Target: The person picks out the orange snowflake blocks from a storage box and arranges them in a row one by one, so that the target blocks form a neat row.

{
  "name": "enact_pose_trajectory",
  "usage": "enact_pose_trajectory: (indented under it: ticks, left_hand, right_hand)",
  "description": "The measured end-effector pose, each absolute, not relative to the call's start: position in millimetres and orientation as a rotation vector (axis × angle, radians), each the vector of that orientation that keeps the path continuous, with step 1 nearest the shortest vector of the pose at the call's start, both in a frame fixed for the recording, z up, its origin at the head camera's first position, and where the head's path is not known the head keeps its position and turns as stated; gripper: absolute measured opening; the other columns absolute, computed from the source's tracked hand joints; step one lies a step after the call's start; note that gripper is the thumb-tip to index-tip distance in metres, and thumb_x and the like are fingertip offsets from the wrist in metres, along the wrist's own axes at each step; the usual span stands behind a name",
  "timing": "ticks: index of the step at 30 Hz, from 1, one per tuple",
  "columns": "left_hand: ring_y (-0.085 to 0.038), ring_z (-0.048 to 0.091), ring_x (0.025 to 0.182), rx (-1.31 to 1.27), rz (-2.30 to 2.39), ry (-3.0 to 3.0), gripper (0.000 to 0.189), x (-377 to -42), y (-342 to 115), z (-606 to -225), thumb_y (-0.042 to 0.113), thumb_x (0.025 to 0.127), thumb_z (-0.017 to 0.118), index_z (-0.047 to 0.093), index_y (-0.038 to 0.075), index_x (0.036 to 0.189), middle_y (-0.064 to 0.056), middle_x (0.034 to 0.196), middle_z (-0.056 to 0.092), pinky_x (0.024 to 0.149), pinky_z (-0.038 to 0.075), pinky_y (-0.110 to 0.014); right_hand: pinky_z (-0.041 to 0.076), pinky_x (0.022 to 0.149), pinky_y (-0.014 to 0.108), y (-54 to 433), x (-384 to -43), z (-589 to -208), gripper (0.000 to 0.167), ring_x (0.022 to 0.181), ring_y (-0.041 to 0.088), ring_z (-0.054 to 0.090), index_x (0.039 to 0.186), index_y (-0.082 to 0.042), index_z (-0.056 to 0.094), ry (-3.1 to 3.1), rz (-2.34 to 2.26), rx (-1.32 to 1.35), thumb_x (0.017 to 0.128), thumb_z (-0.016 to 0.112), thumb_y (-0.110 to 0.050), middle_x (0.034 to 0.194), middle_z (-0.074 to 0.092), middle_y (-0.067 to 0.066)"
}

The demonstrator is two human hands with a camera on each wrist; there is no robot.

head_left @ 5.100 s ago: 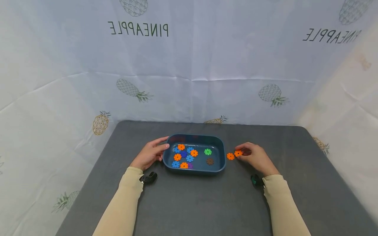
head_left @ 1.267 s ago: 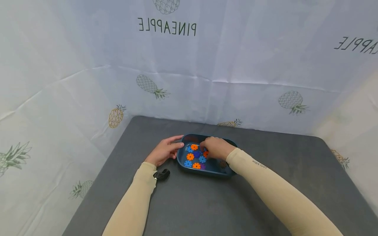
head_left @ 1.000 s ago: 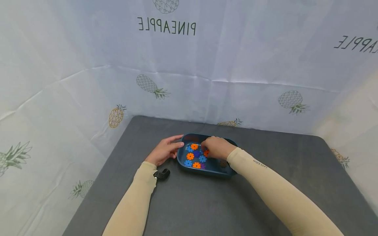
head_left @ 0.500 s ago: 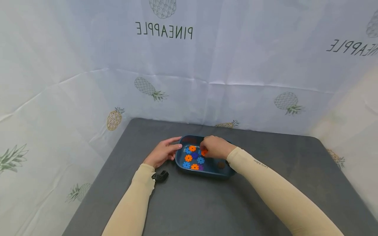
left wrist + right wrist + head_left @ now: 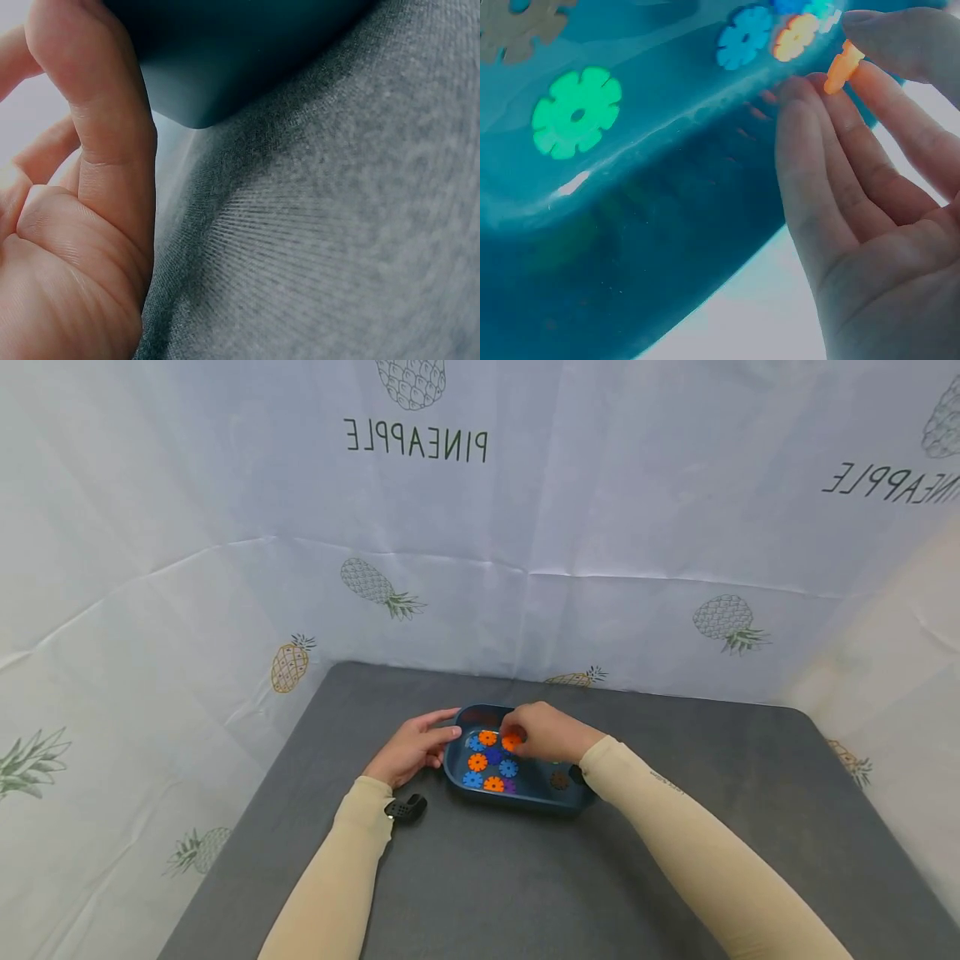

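Observation:
My left hand (image 5: 411,752) holds the left end of a dark teal tray (image 5: 517,803), thumb at the rim and the other fingers outside the wall. Over the tray, my right hand (image 5: 551,732) pinches an orange notched plastic disc (image 5: 512,742) between thumb and fingertips. The right wrist view shows that orange disc (image 5: 844,67) edge-on, just off the tray floor. Below and left of it lie orange, blue and purple discs, among them an orange disc (image 5: 477,762) and a blue disc (image 5: 472,780). My right hand partly hides the tray's far right part.
Toward the tray's right end lie a brown disc (image 5: 559,780) and a green disc (image 5: 577,114). The tray stands on a grey tabletop (image 5: 480,877). Behind it hangs a pale curtain (image 5: 480,527) printed with pineapples. Each wrist wears a black band (image 5: 406,809).
Two orange discs lay right of the tray earlier; neither is there now. My right hand has come over the tray and just shifted slightly left with an orange disc. The left hand keeps its hold.

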State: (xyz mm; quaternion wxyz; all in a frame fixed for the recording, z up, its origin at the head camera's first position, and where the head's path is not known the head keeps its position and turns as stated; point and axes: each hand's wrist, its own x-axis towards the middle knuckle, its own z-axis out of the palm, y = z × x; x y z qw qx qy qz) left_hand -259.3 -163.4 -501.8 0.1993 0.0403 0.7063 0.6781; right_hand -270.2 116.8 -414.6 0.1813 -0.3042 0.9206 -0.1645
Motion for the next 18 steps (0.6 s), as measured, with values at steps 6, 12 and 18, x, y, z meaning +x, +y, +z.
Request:
enact_pose_trajectory:
  ticks: [6,12,18]
  left_hand:
    - [-0.017,0.055,0.070,0.125,1.888,1.986,0.062,-258.0,-160.6,-502.7,0.042,0.101,0.078,0.057,0.027,0.157,-0.003,0.085,0.059,0.064,0.056,-0.024]
    - [-0.017,0.057,0.071,0.134,1.885,1.976,0.064,-257.1,-161.1,-503.2,0.044,0.100,0.078,0.056,0.028,0.158,-0.003,0.086,0.062,0.065,0.056,-0.024]
    - [-0.017,0.057,0.071,0.131,1.881,1.986,0.066,-258.4,-159.7,-503.7,0.044,0.101,0.078,0.053,0.027,0.160,-0.003,0.085,0.063,0.065,0.056,-0.024]
  right_hand:
    - [0.062,0.098,0.039,134.3,-265.1,-411.0,0.033,0.107,0.019,0.069,0.134,-0.008,0.074,2.599,-0.695,-0.787,0.101,0.077,-0.013,0.128,0.072,0.006]
    - [0.062,0.097,0.039,163.6,-257.2,-405.6,0.033,0.109,0.018,0.070,0.136,-0.014,0.073,2.608,-0.920,-0.712,0.103,0.076,-0.016,0.128,0.073,0.003]
    - [0.061,0.100,0.043,202.4,-245.7,-405.4,0.032,0.112,0.020,0.069,0.135,-0.021,0.074,2.594,-1.164,-0.576,0.103,0.077,-0.021,0.128,0.073,0.000]
